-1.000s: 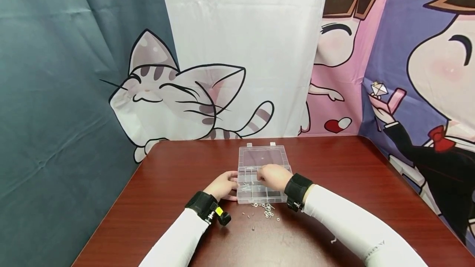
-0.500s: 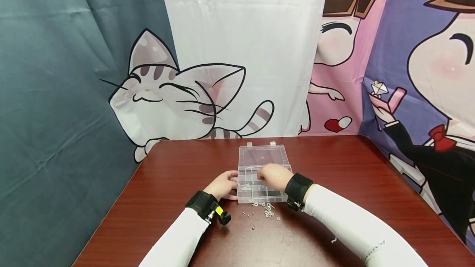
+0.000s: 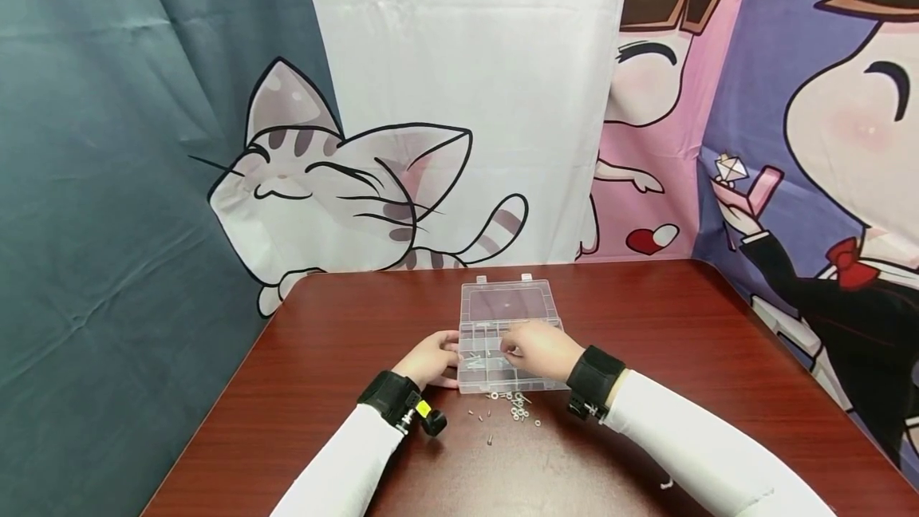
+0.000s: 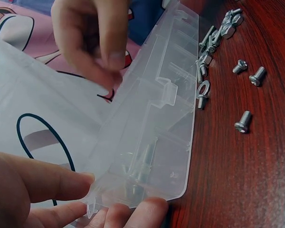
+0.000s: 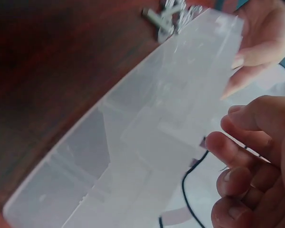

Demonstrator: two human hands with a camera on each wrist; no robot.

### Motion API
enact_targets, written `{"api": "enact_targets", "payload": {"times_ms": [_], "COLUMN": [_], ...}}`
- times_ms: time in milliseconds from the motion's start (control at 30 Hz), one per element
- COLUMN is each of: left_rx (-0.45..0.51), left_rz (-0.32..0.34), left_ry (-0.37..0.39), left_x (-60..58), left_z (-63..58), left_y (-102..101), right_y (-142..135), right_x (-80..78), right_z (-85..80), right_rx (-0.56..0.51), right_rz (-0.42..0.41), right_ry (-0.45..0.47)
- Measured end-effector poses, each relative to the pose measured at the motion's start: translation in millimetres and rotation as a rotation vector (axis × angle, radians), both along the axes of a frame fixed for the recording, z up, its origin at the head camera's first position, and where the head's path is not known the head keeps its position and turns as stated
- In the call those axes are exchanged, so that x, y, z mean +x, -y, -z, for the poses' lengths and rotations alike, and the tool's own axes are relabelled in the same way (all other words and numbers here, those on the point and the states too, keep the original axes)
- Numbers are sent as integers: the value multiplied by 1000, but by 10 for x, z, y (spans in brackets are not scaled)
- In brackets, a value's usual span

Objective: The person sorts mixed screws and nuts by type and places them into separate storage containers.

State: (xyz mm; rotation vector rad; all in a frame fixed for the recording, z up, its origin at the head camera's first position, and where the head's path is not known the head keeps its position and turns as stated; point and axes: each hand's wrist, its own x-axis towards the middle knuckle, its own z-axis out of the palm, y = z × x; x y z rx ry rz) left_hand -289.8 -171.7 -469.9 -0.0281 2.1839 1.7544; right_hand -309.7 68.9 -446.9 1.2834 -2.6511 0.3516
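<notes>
A clear plastic compartment box (image 3: 474, 388) lies on the table with its lid (image 3: 506, 305) folded back. At its left side is my left hand (image 3: 428, 361), the thumb at the top rim and the fingers against the outer wall, gripping the corner. Screws (image 4: 145, 166) lie in the compartment nearest that hand. Above the middle compartments hovers my right hand (image 3: 543, 349); its fingers are loosely bent and apart, with nothing between them in the right wrist view. In front of the box is a small pile of nuts, washers and screws (image 3: 518, 412).
Several loose screws (image 4: 243, 122) lie on the reddish-brown table (image 3: 345, 317) nearer to me than the box. Printed cloth (image 3: 459, 46) with cartoon figures hangs behind the table and along both sides.
My right hand has drawn slightly to the right over the box, and its fingers have loosened. My left hand and the box stay in place.
</notes>
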Motion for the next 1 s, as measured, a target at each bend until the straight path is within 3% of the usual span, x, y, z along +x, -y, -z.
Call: {"api": "enact_targets", "payload": {"times_ms": [267,467,667,1000], "left_rx": [5,13,9,2], "left_rz": [5,6,0,-2], "left_ry": [-7,-9,-3,1], "left_x": [3,-6,-26,-1], "left_z": [-11,-39,-40,-2], "left_y": [13,15,14,-2], "right_y": [-170,-265,-305,-309], "right_x": [359,547,639,689], "right_z": [-83,-66,-12,71], "right_rx": [-6,101,190,216], "right_rz": [-67,-93,-105,-132], "right_ry": [-43,-39,-22,-60]}}
